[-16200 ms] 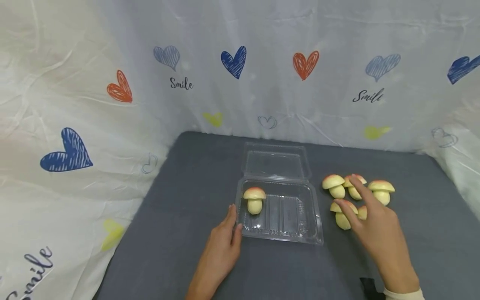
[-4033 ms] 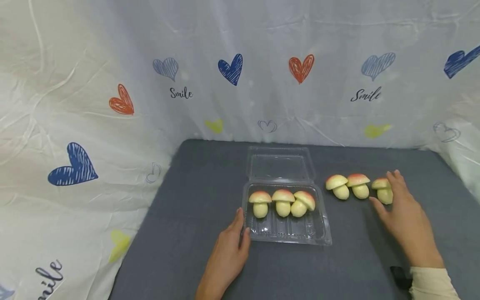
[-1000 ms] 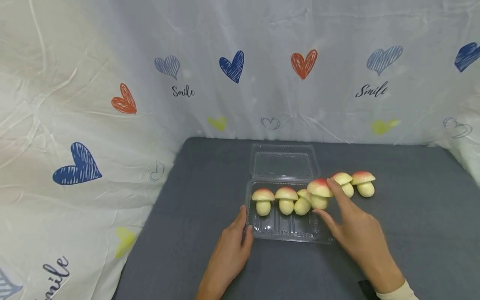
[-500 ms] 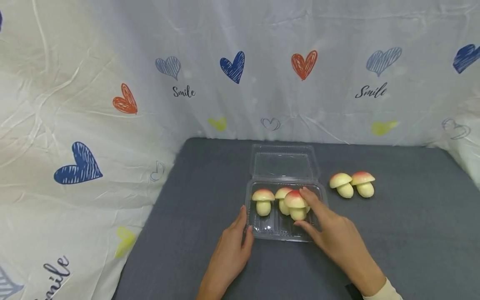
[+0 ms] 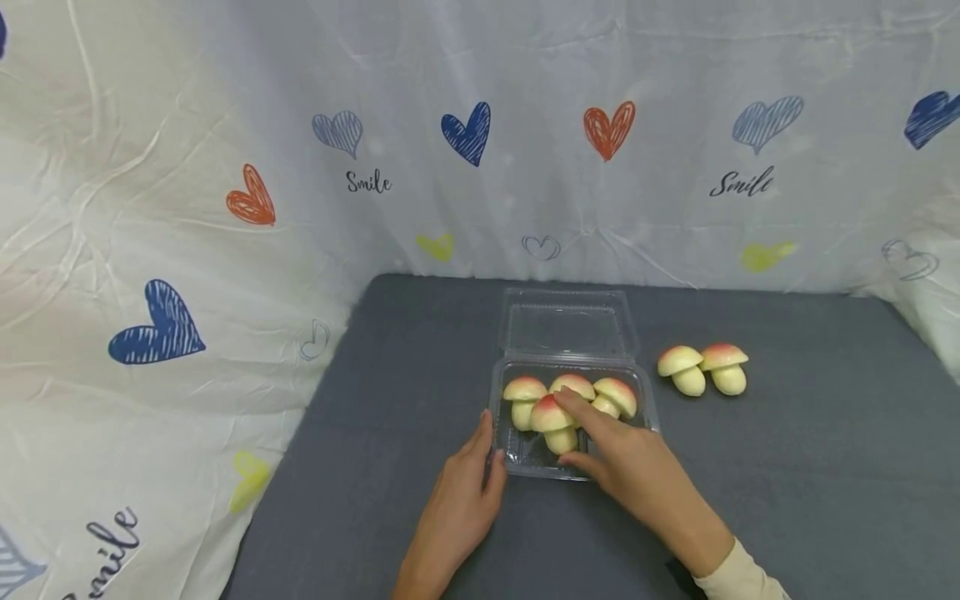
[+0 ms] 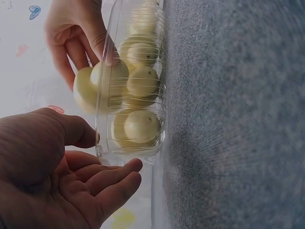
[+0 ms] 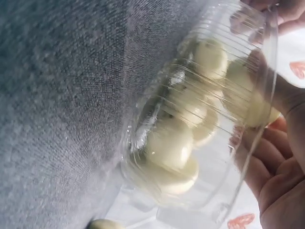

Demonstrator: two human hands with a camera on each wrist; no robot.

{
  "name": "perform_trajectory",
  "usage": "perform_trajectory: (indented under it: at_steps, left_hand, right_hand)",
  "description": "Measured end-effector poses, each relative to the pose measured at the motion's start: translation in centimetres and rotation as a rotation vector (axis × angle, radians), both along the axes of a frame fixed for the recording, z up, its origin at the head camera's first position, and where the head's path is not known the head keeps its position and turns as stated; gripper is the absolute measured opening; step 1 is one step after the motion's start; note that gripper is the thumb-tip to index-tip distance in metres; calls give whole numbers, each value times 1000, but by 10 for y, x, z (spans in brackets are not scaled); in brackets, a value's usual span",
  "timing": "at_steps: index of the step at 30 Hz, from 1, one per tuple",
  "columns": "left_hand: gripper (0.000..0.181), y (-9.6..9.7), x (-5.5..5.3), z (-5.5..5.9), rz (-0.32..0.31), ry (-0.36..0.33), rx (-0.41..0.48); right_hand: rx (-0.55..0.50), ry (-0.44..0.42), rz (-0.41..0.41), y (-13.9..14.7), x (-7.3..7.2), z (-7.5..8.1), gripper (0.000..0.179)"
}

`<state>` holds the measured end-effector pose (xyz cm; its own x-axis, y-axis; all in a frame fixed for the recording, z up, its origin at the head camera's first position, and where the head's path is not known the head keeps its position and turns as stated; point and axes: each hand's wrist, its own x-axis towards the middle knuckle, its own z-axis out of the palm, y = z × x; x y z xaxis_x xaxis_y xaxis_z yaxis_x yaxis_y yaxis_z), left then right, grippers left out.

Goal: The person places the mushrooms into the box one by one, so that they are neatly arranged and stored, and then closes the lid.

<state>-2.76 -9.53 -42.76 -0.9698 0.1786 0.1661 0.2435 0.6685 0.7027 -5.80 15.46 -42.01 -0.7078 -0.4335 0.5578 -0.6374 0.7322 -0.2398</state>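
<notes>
A clear plastic clamshell box (image 5: 525,454) stands open on the table, lid laid back. My right hand (image 5: 637,471) pinches a cream toy mushroom (image 5: 551,414) with a reddish cap between thumb and fingers, over the front part of the box. In the left wrist view this mushroom (image 6: 86,93) overlaps the rim. Behind it, three more mushrooms stand in a row: a left one (image 5: 525,389), a middle one (image 5: 573,383) and a right one (image 5: 617,394), partly hidden by my fingers. My left hand (image 5: 459,500) rests against the box's left side, thumb tip at the rim, fingers loosely extended.
Two more toy mushrooms, one (image 5: 681,370) beside the other (image 5: 725,367), lie on the grey tablecloth (image 5: 810,450) right of the box. The transparent lid (image 5: 567,327) extends toward the back. A white curtain (image 5: 540,200) printed with hearts hangs behind and at the left.
My right hand has carried a fourth mushroom from the right-hand group leftward to the box's front. Over the longer span, the row inside grew from one to three. My left hand stays at the box's side.
</notes>
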Motion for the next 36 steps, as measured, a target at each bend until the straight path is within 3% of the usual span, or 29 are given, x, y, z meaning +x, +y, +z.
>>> perform_trajectory:
  at_steps: [7, 22, 36]
  left_hand:
    - [56, -1, 0, 0, 7, 2, -8]
    - [56, -2, -2, -1, -2, 26, -8]
    - [56, -3, 0, -4, -24, 16, 24]
  right_hand:
    - [26, -48, 100, -7, -6, -3, 96]
    - [98, -16, 243, -17, -19, -3, 96]
    - [237, 109, 285, -20, -25, -5, 97]
